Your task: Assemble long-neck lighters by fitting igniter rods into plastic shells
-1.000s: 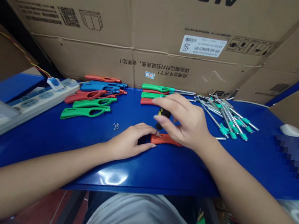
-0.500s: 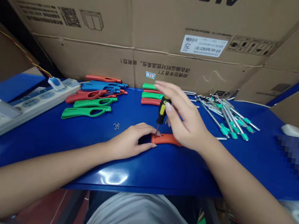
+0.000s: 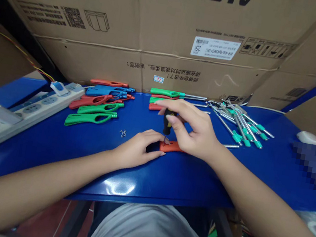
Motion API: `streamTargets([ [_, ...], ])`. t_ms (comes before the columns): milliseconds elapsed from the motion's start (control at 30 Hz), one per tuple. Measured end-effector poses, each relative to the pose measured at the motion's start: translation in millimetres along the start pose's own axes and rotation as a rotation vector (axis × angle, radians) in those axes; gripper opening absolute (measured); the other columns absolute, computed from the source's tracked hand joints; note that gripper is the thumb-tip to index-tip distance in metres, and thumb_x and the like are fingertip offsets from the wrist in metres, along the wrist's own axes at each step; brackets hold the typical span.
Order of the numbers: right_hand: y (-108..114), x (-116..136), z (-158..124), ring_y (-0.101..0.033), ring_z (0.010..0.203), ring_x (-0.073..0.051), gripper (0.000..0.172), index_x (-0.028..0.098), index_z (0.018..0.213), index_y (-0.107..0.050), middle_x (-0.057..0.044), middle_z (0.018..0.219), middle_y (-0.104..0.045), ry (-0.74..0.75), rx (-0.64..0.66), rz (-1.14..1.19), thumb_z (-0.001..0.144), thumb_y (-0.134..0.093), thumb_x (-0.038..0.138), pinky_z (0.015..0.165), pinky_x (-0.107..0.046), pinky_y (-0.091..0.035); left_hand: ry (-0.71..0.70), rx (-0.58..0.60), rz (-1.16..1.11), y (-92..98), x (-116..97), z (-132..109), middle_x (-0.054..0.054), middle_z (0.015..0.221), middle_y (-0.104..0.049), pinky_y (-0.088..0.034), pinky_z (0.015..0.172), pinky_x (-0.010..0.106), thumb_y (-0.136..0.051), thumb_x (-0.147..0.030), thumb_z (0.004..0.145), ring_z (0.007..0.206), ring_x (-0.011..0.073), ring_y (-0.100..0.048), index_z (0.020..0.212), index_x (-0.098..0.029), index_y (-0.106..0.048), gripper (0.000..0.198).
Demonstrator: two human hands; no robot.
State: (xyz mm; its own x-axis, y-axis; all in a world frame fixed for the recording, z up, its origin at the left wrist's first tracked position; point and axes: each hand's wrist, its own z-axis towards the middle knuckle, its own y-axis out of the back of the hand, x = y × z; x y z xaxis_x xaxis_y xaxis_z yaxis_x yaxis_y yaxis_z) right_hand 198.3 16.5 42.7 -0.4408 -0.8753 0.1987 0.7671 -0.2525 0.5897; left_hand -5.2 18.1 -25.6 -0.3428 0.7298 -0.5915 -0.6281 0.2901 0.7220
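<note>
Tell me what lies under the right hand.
Under the right hand lies an orange plastic handle on the blue table; the screwdriver tip meets it. Its right end is covered by the palm, its left by the left hand.

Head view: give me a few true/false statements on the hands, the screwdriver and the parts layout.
1. The right hand holds a screwdriver upright, tip down on the orange piece. True.
2. The left hand rests on the power strip. False: it grips the orange piece's left end on the blue table; the power strip lies apart, far left.
3. Green, red and blue shells lie grouped left of the hands. True.
4. The teal-tipped metal rods are piled at the table's left end. False: they lie right of the hands.
5. Small metal bits lie on the table just left of the left hand. True.
</note>
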Motion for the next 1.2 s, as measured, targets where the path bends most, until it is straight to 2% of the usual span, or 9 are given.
streamTargets([
  [133,3.0,-4.6,-5.5,-0.072,0.081,-0.019,0.025,0.021,0.108,-0.071,-0.006,0.093,-0.077,0.139,-0.101,-0.213,0.093,-0.066,0.040,0.071,-0.029,-0.056,-0.013,-0.007,-0.006,-0.5,0.4,-0.5,0.008,0.119,-0.072,-0.052,0.100,0.040,-0.069,-0.026,0.092,0.112,0.0237,-0.067,0.120,-0.019,-0.065,0.029],
  [300,3.2,0.6,0.7,-0.067,0.115,-0.019,0.039,0.017,0.136,-0.057,-0.012,0.131,-0.068,0.004,0.057,0.059,0.105,-0.035,0.023,0.095,-0.034,-0.055,0.002,0.002,-0.003,0.4,-1.2,-0.1,0.007,0.114,-0.073,-0.052,0.100,0.039,-0.069,-0.025,0.092,0.108,0.0228,-0.067,0.114,-0.020,-0.066,0.023],
  [400,1.3,0.4,2.3,-0.070,0.105,-0.017,0.033,0.018,0.130,-0.061,-0.009,0.123,-0.072,-0.035,0.067,0.112,0.104,-0.041,0.025,0.092,-0.032,-0.056,0.008,0.008,-0.003,1.0,-2.0,0.2,0.007,0.113,-0.073,-0.052,0.098,0.039,-0.069,-0.025,0.091,0.106,0.0224,-0.067,0.115,-0.020,-0.066,0.024],
  [533,2.0,-5.1,-2.8,-0.072,0.093,-0.020,0.029,0.020,0.114,-0.068,-0.008,0.103,-0.076,0.032,-0.023,-0.129,0.096,-0.062,0.042,0.079,-0.030,-0.056,0.009,0.017,-0.021,0.6,-1.3,-0.2,0.008,0.120,-0.071,-0.049,0.103,0.041,-0.069,-0.024,0.092,0.113,0.0233,-0.065,0.121,-0.020,-0.065,0.030],
  [700,1.7,-3.0,-1.3,-0.068,0.106,-0.018,0.038,0.019,0.138,-0.052,-0.012,0.126,-0.068,-0.101,0.120,0.127,0.106,-0.034,0.026,0.085,-0.032,-0.057,0.015,0.021,-0.010,1.4,-1.5,-0.1,0.007,0.114,-0.073,-0.051,0.099,0.038,-0.069,-0.026,0.092,0.108,0.0222,-0.066,0.114,-0.019,-0.066,0.024],
  [800,-0.2,-4.1,-0.7,-0.070,0.091,-0.016,0.033,0.020,0.133,-0.055,-0.010,0.120,-0.070,-0.136,0.089,0.173,0.104,-0.044,0.030,0.077,-0.029,-0.058,0.026,0.032,-0.013,1.8,-2.3,0.2,0.006,0.115,-0.073,-0.050,0.099,0.039,-0.070,-0.025,0.091,0.108,0.0223,-0.066,0.114,-0.020,-0.066,0.023],
  [967,2.3,-2.7,-2.7,-0.072,0.085,-0.019,0.030,0.019,0.117,-0.068,-0.006,0.097,-0.076,0.029,-0.023,-0.100,0.094,-0.065,0.039,0.078,-0.030,-0.057,0.012,0.017,-0.008,1.0,-1.3,-0.3,0.008,0.118,-0.072,-0.050,0.102,0.041,-0.068,-0.026,0.093,0.111,0.0238,-0.066,0.119,-0.020,-0.064,0.028],
  [1100,7.6,8.1,2.5,-0.071,0.101,-0.017,0.037,0.019,0.134,-0.061,-0.009,0.120,-0.073,-0.065,0.118,0.140,0.103,-0.042,0.026,0.085,-0.030,-0.057,0.007,0.007,0.010,0.5,0.0,-0.6,0.009,0.117,-0.072,-0.051,0.100,0.041,-0.068,-0.028,0.093,0.110,0.0246,-0.066,0.117,-0.019,-0.066,0.026],
  [1200,8.4,8.4,4.4,-0.071,0.085,-0.014,0.030,0.019,0.126,-0.065,-0.007,0.116,-0.075,-0.118,0.124,0.230,0.102,-0.050,0.028,0.073,-0.026,-0.057,0.011,0.017,0.014,0.0,0.7,-0.7,0.009,0.116,-0.072,-0.051,0.098,0.040,-0.068,-0.028,0.093,0.109,0.0245,-0.067,0.116,-0.019,-0.066,0.025],
])
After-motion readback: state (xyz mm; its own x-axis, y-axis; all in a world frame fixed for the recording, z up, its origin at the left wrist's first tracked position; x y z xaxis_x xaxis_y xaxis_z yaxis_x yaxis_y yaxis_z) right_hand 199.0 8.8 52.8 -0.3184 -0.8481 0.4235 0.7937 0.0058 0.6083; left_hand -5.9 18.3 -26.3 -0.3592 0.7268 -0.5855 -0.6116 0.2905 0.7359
